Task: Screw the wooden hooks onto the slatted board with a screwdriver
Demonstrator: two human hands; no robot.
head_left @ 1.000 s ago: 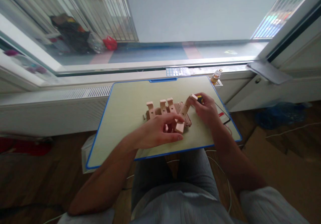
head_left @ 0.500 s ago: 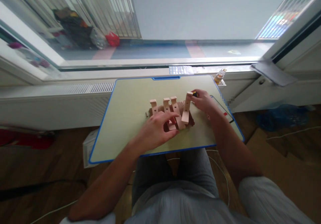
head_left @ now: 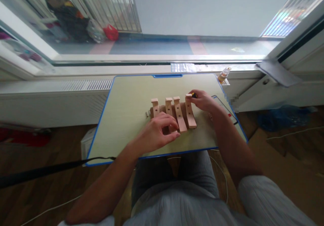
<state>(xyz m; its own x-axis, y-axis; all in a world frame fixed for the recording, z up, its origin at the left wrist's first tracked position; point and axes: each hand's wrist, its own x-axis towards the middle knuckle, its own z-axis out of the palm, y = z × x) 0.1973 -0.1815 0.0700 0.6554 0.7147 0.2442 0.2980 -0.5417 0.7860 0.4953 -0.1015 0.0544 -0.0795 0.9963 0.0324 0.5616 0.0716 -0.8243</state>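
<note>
Several hook-ended wooden pieces with drilled holes lie side by side on a brown sheet (head_left: 184,108) on the table. My right hand (head_left: 201,100) grips the hooked top of the rightmost wooden piece (head_left: 190,113), which lies along the sheet's right end. A small black-and-yellow object (head_left: 193,95) shows at the same fingers; its kind is not clear. My left hand (head_left: 162,127) is over the left pieces, thumb and fingers apart, partly covering the leftmost wooden piece (head_left: 155,107) and the one beside it. Near its fingertips lies another wooden piece (head_left: 179,115).
Small metal screws or pins (head_left: 147,113) lie left of the sheet. A phone-like flat device (head_left: 224,109) rests at the right of the blue-edged table (head_left: 126,118). A bottle (head_left: 223,75) stands beyond its back right corner. A black strap (head_left: 63,167) crosses the front left.
My right hand has lowered the raised, tilted wooden piece onto the right end of the sheet. My left hand has barely shifted, its index finger now more bent. The view has moved slightly.
</note>
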